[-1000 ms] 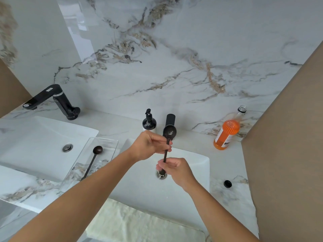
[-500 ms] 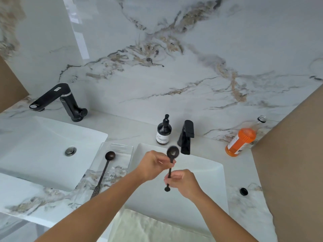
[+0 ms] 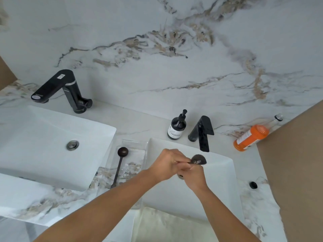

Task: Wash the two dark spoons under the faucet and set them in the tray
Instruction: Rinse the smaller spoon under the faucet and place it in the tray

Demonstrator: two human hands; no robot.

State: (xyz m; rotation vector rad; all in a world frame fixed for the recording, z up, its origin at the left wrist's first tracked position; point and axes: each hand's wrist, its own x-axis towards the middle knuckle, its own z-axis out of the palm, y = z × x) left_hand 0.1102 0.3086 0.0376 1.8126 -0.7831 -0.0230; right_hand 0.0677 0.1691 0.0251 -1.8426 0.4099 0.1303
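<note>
Over the right sink basin [image 3: 218,180], my left hand [image 3: 166,164] and my right hand [image 3: 194,173] both grip one dark spoon [image 3: 198,159]. Its blurred bowl sticks out to the right of my fingers, and its handle is hidden inside the hands. The spoon sits just below and in front of the black faucet [image 3: 202,132]; I cannot see any water running. The other dark spoon [image 3: 120,162] lies in the clear tray [image 3: 138,145] between the two sinks, bowl toward the wall.
A black soap pump bottle [image 3: 176,127] stands left of the faucet. An orange bottle [image 3: 251,137] leans at the right by a brown panel. A second sink [image 3: 43,137] with a black faucet [image 3: 61,88] is at the left. A towel [image 3: 166,226] lies near me.
The spoon has turned from upright to roughly level, its bowl now pointing right. My hands have closed together around its handle. The camera view has tilted down and to the right.
</note>
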